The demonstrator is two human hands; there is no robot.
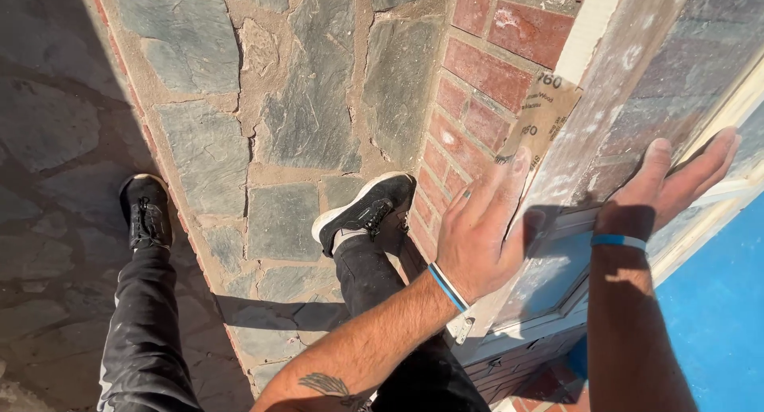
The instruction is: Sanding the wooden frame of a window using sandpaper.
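My left hand (481, 233) presses a tan sheet of sandpaper (545, 113) against the edge of a weathered, paint-worn door (629, 78), fingers wrapped around the sheet. Flat on the door's face a little to the right lies my right hand (668, 185), fingers spread, holding nothing. Each wrist wears a blue band. The sandpaper's upper part sticks out above my left fingers beside the red brick wall (485, 70).
Below me are my legs in dark trousers and black shoes, one (368, 209) on a stone-paved step (310, 101), the other (145, 209) on lower paving in shadow. A metal hinge (461, 328) shows on the door edge. A blue surface (716, 308) fills the lower right.
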